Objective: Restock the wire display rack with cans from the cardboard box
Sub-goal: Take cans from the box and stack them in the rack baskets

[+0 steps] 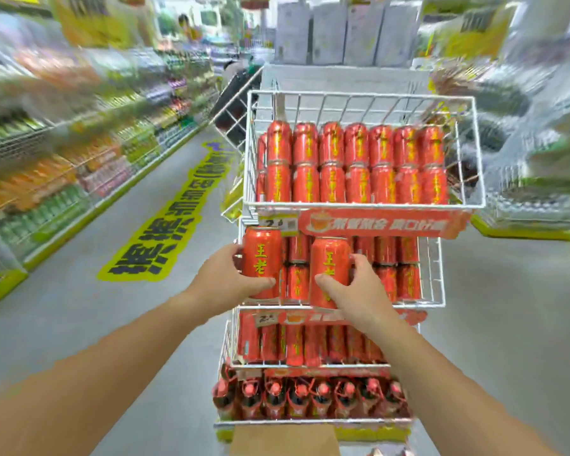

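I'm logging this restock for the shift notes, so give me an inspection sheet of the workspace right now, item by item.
Surface: grey shop floor with a yellow floor decal.
Job's things: white wire rack; top basket holds red cans stacked two high; second basket has space at its front left; cardboard box at the rack's foot.
Clutter: nothing seen.
Grippers: left hand holds a red can; right hand holds another can, both at the second basket's front.
Cables: nothing seen.
Surroundings: stocked aisle shelves, blurred; bottles on the lowest tier.
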A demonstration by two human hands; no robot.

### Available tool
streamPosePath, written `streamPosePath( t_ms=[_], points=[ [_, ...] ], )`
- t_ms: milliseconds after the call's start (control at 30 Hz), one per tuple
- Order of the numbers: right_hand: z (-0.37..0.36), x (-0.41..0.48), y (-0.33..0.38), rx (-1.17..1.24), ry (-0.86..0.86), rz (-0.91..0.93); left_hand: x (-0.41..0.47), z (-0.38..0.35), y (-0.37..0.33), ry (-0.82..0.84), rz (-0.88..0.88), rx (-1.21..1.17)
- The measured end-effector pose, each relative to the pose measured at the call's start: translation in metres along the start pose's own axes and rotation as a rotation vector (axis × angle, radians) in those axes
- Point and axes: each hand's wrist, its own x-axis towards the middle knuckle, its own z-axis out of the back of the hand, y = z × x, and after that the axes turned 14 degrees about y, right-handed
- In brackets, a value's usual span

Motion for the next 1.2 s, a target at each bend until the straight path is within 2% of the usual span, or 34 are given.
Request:
streamPosePath(
  t_ms=[233,467,800,967,1200],
  points=[
    [0.075,0.050,0.059,-0.009,-0.058,0.099,0.051,0.026,-0.095,-0.071,-0.115,0.001],
    [0.130,0.134,0.084,-0.043,-0.014,0.206,0.129,0.034,-0.142,-0.170,-0.066,-0.021],
    [0.118,0.226,0.067,-0.087,0.183,0.061,0.210,0.025,-0.113,-0.146,0.116,0.002],
    [0.105,0.227,0.065,-0.169,0.110,0.034,0.216,0.008,-0.097,-0.159,0.108,0.038],
    [0.101,0.221,0.062,-0.181,0.108,0.062,0.211,-0.001,-0.092,-0.178,0.031,0.098]
  ],
)
